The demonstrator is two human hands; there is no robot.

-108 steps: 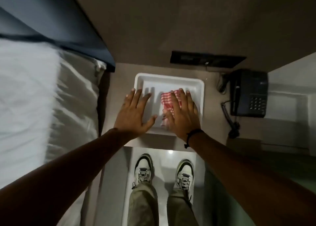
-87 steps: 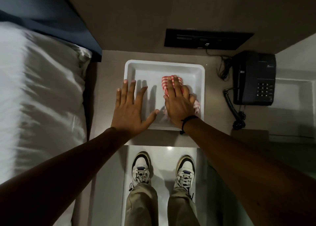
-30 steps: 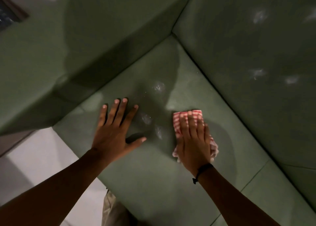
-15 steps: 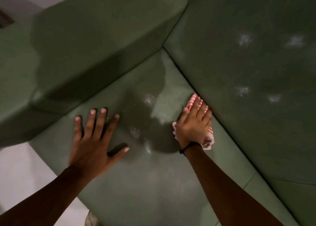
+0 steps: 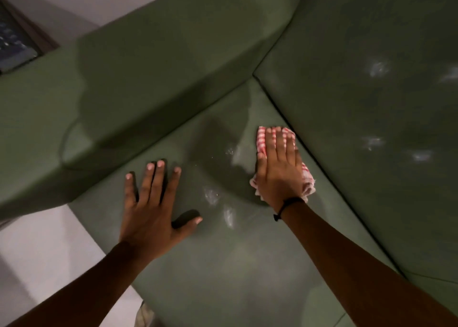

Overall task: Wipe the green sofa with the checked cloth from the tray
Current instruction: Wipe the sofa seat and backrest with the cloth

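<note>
green sofa [image 5: 247, 264] seat: right hand [image 5: 278, 175] flat (on checked cloth [image 5: 261, 139]).

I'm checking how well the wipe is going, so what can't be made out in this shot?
- Checked cloth: mostly under the right hand; its folds and size stay hidden.
- Pale marks on the green sofa seat: too blurred to tell smears from glare.
- Sofa's right end: cut off by the frame edge.
- Left hand: covers the seat beneath it.

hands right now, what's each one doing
Left hand: open, flat on the green sofa.
Right hand: open, pressing the checked cloth flat.
</note>
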